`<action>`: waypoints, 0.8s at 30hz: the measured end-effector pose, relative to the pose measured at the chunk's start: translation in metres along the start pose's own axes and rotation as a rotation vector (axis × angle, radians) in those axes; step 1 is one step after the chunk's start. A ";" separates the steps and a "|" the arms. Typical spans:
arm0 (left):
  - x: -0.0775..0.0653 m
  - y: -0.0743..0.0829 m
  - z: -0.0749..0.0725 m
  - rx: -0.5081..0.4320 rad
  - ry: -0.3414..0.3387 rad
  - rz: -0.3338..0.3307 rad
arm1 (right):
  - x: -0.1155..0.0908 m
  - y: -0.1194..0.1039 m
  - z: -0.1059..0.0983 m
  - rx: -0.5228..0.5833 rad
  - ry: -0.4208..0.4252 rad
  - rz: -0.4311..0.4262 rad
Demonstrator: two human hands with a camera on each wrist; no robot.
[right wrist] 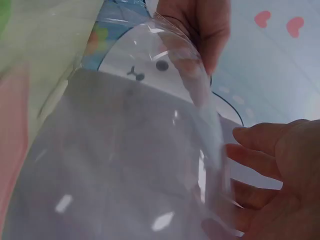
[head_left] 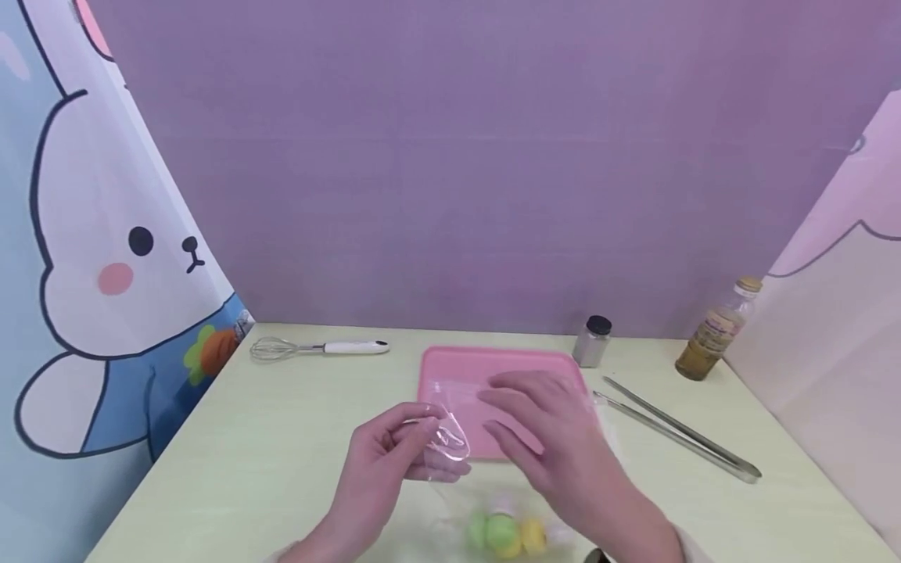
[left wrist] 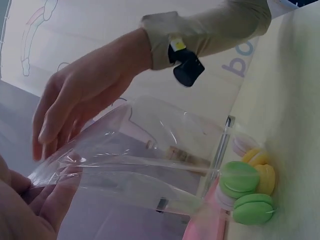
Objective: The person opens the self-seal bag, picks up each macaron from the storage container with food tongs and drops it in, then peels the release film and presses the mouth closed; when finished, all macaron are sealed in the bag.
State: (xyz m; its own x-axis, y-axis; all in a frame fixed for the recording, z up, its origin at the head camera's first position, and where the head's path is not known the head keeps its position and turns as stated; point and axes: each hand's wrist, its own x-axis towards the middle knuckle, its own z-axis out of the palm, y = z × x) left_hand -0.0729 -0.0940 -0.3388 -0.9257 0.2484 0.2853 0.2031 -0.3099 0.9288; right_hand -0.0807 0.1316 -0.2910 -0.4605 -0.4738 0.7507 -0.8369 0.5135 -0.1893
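Note:
My left hand [head_left: 383, 461] pinches the rim of a clear plastic bag [head_left: 449, 438] between thumb and fingers. The bag hangs down in front of me, and several macarons [left wrist: 239, 179] in green, yellow and pale pink lie at its lower end on the table. In the head view the macarons are blurred near the bottom edge. My right hand [head_left: 556, 442] is beside the bag's upper part with its fingers loosely spread, holding nothing that I can see. Whether its fingertips touch the plastic in the right wrist view [right wrist: 270, 170] I cannot tell.
Behind the hands lies a pink tray [head_left: 486, 361]. A whisk [head_left: 331, 348] is at the back left. To the right are a black-capped jar [head_left: 592, 344], metal tongs [head_left: 679, 430] and a corked bottle [head_left: 714, 336] of brown liquid. A purple wall [head_left: 457, 164] closes the back.

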 end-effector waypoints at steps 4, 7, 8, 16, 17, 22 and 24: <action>-0.002 -0.002 0.002 -0.023 -0.041 0.032 | 0.013 -0.002 0.018 0.031 -0.001 -0.033; -0.002 -0.002 0.002 -0.025 -0.054 0.060 | 0.020 -0.005 0.027 0.044 0.011 -0.019; -0.002 -0.002 0.002 -0.023 -0.060 0.073 | 0.022 -0.006 0.029 0.053 0.015 -0.006; -0.002 -0.004 0.003 -0.008 -0.084 0.114 | 0.027 -0.011 0.039 0.121 0.055 0.055; -0.003 -0.004 0.003 -0.006 -0.083 0.113 | 0.027 -0.011 0.040 0.126 0.064 0.053; -0.003 -0.004 0.003 0.000 -0.082 0.108 | 0.028 -0.010 0.043 0.149 0.105 0.032; -0.003 -0.004 0.003 0.001 -0.079 0.098 | 0.028 -0.010 0.044 0.157 0.116 0.028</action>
State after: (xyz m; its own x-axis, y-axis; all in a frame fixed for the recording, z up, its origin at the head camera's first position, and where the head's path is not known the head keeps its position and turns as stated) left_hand -0.0701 -0.0904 -0.3421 -0.8731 0.2889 0.3926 0.2918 -0.3355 0.8957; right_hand -0.0986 0.0813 -0.2961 -0.4546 -0.3706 0.8100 -0.8643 0.4032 -0.3006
